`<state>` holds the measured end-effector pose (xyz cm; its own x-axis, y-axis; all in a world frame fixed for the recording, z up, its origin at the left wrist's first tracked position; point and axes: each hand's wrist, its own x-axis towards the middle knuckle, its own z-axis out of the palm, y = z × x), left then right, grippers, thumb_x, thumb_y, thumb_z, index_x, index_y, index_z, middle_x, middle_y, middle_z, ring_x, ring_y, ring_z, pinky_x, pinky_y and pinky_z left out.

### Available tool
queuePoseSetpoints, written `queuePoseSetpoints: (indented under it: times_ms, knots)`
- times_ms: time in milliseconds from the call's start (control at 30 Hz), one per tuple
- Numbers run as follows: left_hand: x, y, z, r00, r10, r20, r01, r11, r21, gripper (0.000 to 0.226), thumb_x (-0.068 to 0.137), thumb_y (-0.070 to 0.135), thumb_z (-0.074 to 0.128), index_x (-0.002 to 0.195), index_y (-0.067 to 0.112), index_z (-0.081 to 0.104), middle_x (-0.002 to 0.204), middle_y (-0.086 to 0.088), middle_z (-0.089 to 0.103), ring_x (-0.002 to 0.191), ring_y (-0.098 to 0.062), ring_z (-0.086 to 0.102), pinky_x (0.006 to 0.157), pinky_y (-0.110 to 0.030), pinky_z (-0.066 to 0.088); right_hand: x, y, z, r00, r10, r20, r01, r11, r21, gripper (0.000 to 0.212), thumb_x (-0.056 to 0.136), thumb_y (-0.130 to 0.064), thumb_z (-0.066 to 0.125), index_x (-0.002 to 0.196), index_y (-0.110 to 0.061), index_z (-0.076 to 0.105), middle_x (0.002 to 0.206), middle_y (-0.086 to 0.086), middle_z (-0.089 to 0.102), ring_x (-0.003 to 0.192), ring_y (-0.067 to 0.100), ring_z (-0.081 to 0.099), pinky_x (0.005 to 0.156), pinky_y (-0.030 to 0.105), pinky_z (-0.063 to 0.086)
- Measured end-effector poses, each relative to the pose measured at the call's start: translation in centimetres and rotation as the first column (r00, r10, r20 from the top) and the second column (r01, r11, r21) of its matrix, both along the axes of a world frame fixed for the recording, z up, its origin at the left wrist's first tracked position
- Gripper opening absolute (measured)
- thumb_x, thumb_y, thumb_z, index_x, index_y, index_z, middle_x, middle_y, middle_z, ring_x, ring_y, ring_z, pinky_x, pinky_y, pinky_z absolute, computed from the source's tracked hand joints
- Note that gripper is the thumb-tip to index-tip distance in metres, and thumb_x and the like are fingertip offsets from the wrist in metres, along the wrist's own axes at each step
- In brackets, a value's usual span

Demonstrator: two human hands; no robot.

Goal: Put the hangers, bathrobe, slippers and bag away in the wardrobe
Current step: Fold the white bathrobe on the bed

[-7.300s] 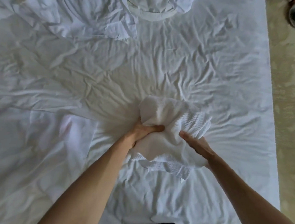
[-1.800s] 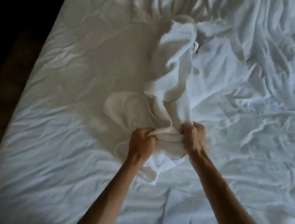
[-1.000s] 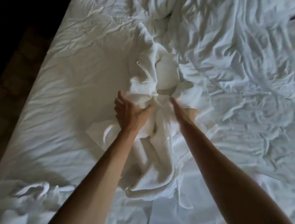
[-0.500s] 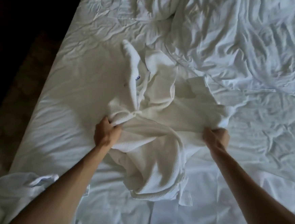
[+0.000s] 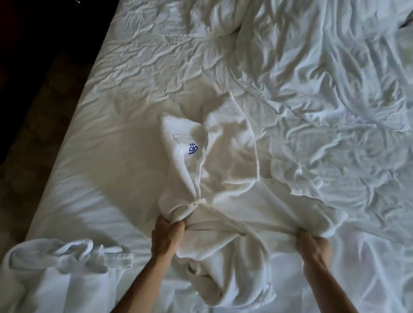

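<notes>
A white waffle-weave bathrobe (image 5: 233, 183) with a small blue emblem on its chest lies spread on the bed, its belt knotted near the left side. My left hand (image 5: 167, 234) is closed on the robe's fabric just below that knot. My right hand (image 5: 313, 247) grips the robe's right edge, about a forearm's length away, and the cloth is stretched between the two. Part of the robe is bunched in a roll below my hands. No hangers, slippers or bag show.
The bed (image 5: 135, 106) has a wrinkled white sheet, with a rumpled duvet (image 5: 331, 67) across the far right. A second white robe or towel (image 5: 58, 273) lies crumpled at the near left corner. Dark floor (image 5: 18, 117) runs along the bed's left edge.
Over the last second my hands moved apart and pulled the bunched robe open and flat; its emblem side now faces up. Earlier the robe was a folded bundle.
</notes>
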<state>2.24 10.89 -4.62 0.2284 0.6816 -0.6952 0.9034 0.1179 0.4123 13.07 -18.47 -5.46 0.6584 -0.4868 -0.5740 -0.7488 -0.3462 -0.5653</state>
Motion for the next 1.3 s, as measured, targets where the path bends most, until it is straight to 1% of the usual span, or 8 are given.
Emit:
queuePoseSetpoints:
  times_ms: [133,233,333,533,667,967,1167,1300]
  knots:
    - [1.2,1.5,2.6,0.980,-0.169,0.108,0.119,0.924,0.365,0.068,0.083,0.057,0.060,0.131,0.011,0.046,0.130,-0.015,0.054,0.119,-0.035,0.051,0.092,-0.044,0.044,0.7,0.9,1.5,0.924,0.081,0.373,0.009,0.973,-0.233,0.067,0.054,-0.035,0.078,0.110,-0.005,0.056,0.105,0.015,0.056,0.101,0.036,0.055,0.086,0.049,0.047]
    - [4.0,0.8,4.3,0.791,-0.518,0.325,0.130,0.662,0.738,0.058,0.077,0.041,0.066,0.124,0.009,0.055,0.123,-0.010,0.056,0.111,-0.026,0.050,0.092,-0.040,0.042,2.7,6.1,3.8,0.689,0.351,0.634,-0.146,0.924,-0.353,0.047,0.068,-0.011,0.078,0.110,-0.009,0.056,0.110,0.010,0.055,0.103,0.031,0.051,0.091,0.043,0.043]
    - [8.9,-0.6,4.0,0.632,-0.726,0.269,0.292,0.545,0.786,0.054,0.076,0.028,0.070,0.125,0.009,0.057,0.126,-0.006,0.058,0.114,-0.024,0.053,0.093,-0.038,0.044,5.4,12.6,3.3,0.574,0.552,0.604,-0.380,0.834,-0.401,0.048,0.074,-0.015,0.075,0.118,-0.006,0.057,0.113,0.009,0.058,0.106,0.027,0.052,0.090,0.037,0.043]
    - [13.4,2.3,-1.0,0.747,-0.664,0.039,0.590,0.688,0.423,0.077,0.077,0.025,0.070,0.148,0.022,0.040,0.136,-0.007,0.054,0.122,-0.030,0.054,0.102,-0.043,0.046,13.3,18.3,0.1,0.774,0.613,0.159,-0.562,0.780,-0.275,0.108,0.075,-0.055,0.075,0.152,-0.001,0.023,0.146,0.020,0.042,0.137,0.036,0.037,0.115,0.041,0.028]
    - [10.6,2.1,-2.8,0.775,-0.629,-0.064,0.603,0.705,0.374,0.038,0.085,0.031,0.067,0.118,0.010,0.065,0.115,-0.012,0.067,0.106,-0.033,0.066,0.092,-0.039,0.053,17.2,19.9,0.0,0.725,0.684,0.085,-0.637,0.712,-0.296,0.112,0.079,-0.062,0.071,0.156,-0.003,0.015,0.157,0.016,0.035,0.144,0.033,0.032,0.117,0.043,0.031]
    - [9.1,2.4,-4.0,0.826,-0.564,0.001,0.527,0.772,0.354,0.039,0.085,0.048,0.067,0.096,0.012,0.072,0.097,-0.009,0.074,0.094,-0.031,0.069,0.083,-0.037,0.055,22.4,23.5,-0.5,0.787,0.609,0.100,-0.601,0.793,-0.102,0.039,0.085,-0.037,0.068,0.106,-0.004,0.067,0.092,0.007,0.064,0.088,0.026,0.064,0.069,0.031,0.047]
    - [10.3,5.7,-1.8,0.943,-0.154,0.294,0.190,0.977,-0.095,0.062,0.098,0.068,0.034,0.108,0.019,0.071,0.098,-0.005,0.072,0.097,-0.028,0.067,0.086,-0.035,0.050,12.7,22.6,7.3,0.537,0.689,0.487,-0.818,0.566,0.100,0.023,0.097,-0.028,0.061,0.077,-0.018,0.060,0.064,-0.009,0.052,0.054,0.002,0.046,0.051,0.019,0.035]
    - [9.4,8.9,-1.8,0.902,0.131,0.412,0.120,0.840,-0.529,0.064,0.087,0.077,0.044,0.092,0.018,0.065,0.083,-0.001,0.073,0.081,-0.015,0.069,0.073,-0.027,0.053,1.9,16.1,11.2,0.280,0.799,0.532,-0.955,0.286,0.072,0.024,0.086,-0.013,0.059,0.068,-0.019,0.044,0.059,-0.009,0.040,0.053,0.003,0.039,0.052,0.017,0.029]
